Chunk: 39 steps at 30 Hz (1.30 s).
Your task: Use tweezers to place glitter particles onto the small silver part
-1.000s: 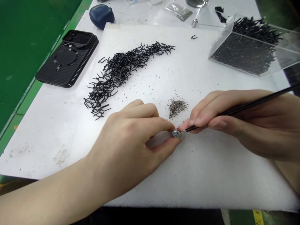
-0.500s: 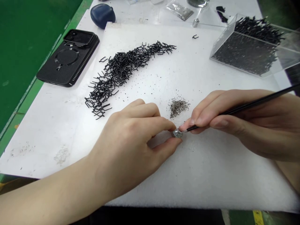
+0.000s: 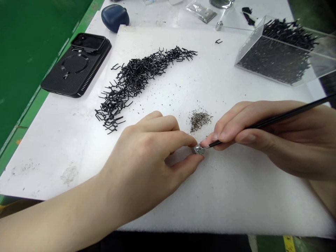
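My left hand (image 3: 147, 150) pinches a small silvery metal part (image 3: 198, 150) between thumb and fingertips, just above the white foam sheet (image 3: 236, 196). My right hand (image 3: 249, 134) grips slim black tweezers (image 3: 278, 117) like a pen, and their tip reaches the part. The fingers of both hands nearly meet around it. The tweezer tip's exact contact point is too small to make out. A small heap of tiny grey metal bits (image 3: 200, 120) lies just beyond my hands, and a long pile of black wire staples (image 3: 133, 78) lies further to the left.
Dark specks dot the foam. A clear acrylic box (image 3: 273, 52) full of black staples stands at the back right. A black-cased phone (image 3: 76, 64) and a dark blue pouch (image 3: 114, 18) lie to the far left, and a small bag of grey bits (image 3: 201, 11) lies at the back.
Compared with a second ago, my hands and the metal part sit slightly further right, and the view has shifted a little. My grip on the part and tweezers looks unchanged.
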Each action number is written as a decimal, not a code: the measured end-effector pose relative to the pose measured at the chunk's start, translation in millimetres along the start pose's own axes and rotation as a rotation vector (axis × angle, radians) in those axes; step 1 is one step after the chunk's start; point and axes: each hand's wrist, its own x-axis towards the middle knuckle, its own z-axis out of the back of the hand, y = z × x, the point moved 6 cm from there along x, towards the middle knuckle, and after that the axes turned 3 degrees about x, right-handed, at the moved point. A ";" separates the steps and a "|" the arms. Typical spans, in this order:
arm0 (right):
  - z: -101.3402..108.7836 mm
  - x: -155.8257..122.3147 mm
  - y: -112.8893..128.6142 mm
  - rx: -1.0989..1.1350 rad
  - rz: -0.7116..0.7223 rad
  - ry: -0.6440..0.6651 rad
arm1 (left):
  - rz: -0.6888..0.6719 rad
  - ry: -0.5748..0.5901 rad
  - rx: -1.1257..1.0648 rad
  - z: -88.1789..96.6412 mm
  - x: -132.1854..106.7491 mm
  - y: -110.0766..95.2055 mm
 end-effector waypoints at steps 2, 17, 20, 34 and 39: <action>-0.2 0.6 0.3 0.013 0.004 0.005 | 0.002 -0.001 0.005 0.1 -0.8 0.1; 0.4 -0.5 -0.2 -0.021 -0.008 -0.020 | 0.006 0.008 -0.002 -0.9 -0.9 1.2; -0.3 1.2 1.7 -0.013 0.017 -0.010 | 0.010 0.007 -0.009 -0.6 -1.0 0.3; -1.4 1.0 4.8 -0.027 0.022 -0.017 | 0.009 0.005 -0.022 -1.0 -0.7 1.3; 5.6 1.3 1.9 -0.007 -0.020 -0.121 | 0.009 -0.002 -0.037 -0.3 -0.8 1.4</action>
